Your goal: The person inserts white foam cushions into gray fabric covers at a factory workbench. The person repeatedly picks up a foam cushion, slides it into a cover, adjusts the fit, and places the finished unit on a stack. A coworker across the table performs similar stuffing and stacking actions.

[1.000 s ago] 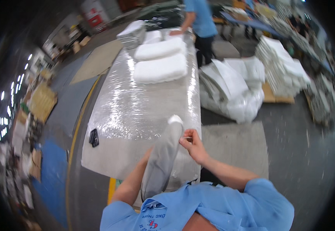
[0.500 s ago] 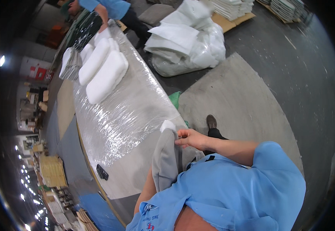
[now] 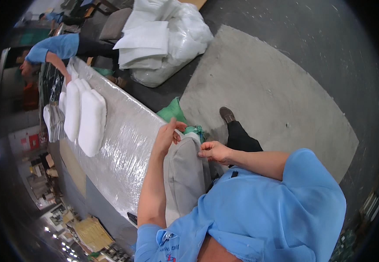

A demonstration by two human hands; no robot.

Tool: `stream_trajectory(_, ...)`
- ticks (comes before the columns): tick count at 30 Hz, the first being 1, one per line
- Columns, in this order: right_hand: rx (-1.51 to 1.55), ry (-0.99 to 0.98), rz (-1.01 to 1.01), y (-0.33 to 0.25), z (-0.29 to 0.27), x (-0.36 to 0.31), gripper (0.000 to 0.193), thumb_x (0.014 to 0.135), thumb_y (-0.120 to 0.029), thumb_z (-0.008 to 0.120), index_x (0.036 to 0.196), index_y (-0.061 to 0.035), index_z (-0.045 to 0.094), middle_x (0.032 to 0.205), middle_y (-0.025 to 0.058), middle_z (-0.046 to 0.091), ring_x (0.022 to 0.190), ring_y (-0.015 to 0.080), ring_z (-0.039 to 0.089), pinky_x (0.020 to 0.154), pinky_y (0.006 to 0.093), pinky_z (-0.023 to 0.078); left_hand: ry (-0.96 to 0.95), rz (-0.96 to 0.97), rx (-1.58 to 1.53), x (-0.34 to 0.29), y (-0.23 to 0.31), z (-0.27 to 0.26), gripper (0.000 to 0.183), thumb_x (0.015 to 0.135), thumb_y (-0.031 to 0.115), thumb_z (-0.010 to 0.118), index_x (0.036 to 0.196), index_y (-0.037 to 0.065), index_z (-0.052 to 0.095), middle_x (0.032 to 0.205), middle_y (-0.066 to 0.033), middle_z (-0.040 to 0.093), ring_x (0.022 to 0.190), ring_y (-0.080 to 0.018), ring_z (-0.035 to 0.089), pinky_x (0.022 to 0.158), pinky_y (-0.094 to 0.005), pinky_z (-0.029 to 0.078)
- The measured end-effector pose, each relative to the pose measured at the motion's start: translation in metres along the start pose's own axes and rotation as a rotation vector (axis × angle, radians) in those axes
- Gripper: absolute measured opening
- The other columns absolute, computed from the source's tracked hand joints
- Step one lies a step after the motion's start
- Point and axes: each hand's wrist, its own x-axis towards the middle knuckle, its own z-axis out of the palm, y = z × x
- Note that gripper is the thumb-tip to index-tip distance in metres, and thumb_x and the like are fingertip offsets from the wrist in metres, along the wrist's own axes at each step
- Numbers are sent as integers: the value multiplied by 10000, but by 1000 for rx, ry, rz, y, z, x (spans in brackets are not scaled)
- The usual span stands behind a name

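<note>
A grey fabric cushion cover [image 3: 187, 174] stands on end against my body at the table's edge, with a bit of white padding [image 3: 193, 136] showing at its top opening. My right hand [image 3: 215, 152] pinches the cover's right edge near that opening. Just left of the opening is my left hand [image 3: 170, 134], its fingers bent and apart with nothing visible between them. Farther along the table lie several white padding pieces [image 3: 92, 122], beside a stack of grey covers [image 3: 54, 122].
Clear plastic film covers the long table [image 3: 126, 126]. A green sack [image 3: 173, 111] sits against its right edge. Beyond lies a big plastic bag of white sheets [image 3: 172, 52]. A co-worker in a blue shirt [image 3: 61, 47] reaches over the far end. A black object [image 3: 132, 217] lies at the near edge.
My left hand, hidden behind the cover before, has come up beside its opening. Less white padding sticks out of the top. The view has turned, and my right hand still pinches the edge.
</note>
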Motion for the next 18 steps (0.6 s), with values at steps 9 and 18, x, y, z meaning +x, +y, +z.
stream_trajectory(9, 191, -97, 21, 20, -22, 10, 78, 992, -191, 729, 1014, -143, 672, 920, -86, 613, 842, 52, 535, 729, 251, 423, -404, -124, 844, 49, 26, 38, 416, 987, 392, 649, 875, 18, 793, 692, -60, 675, 660, -136, 604, 633, -321, 478)
stream_trajectory(18, 105, 261, -193, 30, -3, 18, 147, 1035, -204, 665, 991, -64, 667, 875, -39, 609, 788, 57, 502, 678, 248, 425, -611, -63, 1042, 51, 28, 34, 266, 864, 244, 736, 1028, 46, 804, 946, -163, 780, 884, -273, 737, 825, -382, 558)
